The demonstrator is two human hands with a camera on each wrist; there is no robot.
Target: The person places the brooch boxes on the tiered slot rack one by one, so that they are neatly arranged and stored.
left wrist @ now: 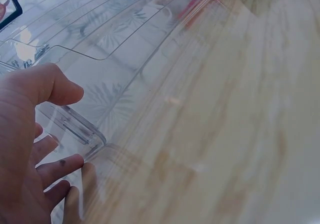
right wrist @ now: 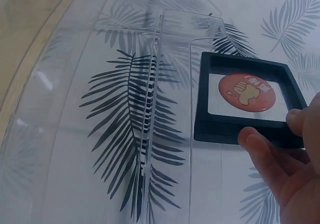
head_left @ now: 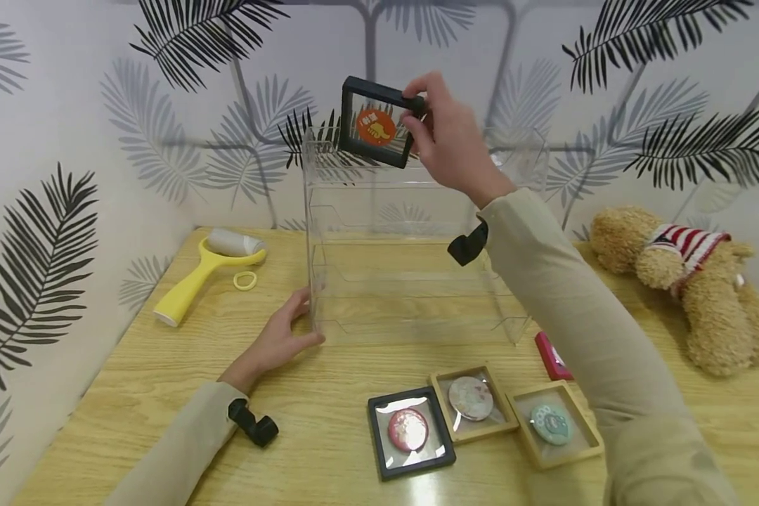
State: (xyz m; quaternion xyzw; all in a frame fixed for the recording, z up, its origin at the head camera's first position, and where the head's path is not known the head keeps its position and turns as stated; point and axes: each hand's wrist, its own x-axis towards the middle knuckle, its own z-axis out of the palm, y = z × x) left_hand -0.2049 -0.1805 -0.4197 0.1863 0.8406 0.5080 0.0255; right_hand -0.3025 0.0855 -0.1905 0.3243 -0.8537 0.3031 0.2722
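Note:
My right hand (head_left: 445,137) pinches a black square frame (head_left: 377,121) with an orange badge inside, held up at the top of a clear acrylic shelf rack (head_left: 411,232). In the right wrist view the black frame (right wrist: 247,101) lies against the clear rack (right wrist: 150,109), with my fingertips (right wrist: 255,141) on its lower right edge. My left hand (head_left: 278,341) rests with straight fingers against the rack's front left bottom corner on the wooden table (head_left: 164,393). The left wrist view shows that hand (left wrist: 30,149) touching the rack's corner (left wrist: 82,134).
Near the table's front lie a black frame with a pink badge (head_left: 411,432), and two wooden frames (head_left: 473,402) (head_left: 553,424) with badges. A red object (head_left: 550,355) lies by my right sleeve. A yellow lint roller (head_left: 205,270) and ring (head_left: 244,281) lie left; a plush dog (head_left: 689,277) lies right.

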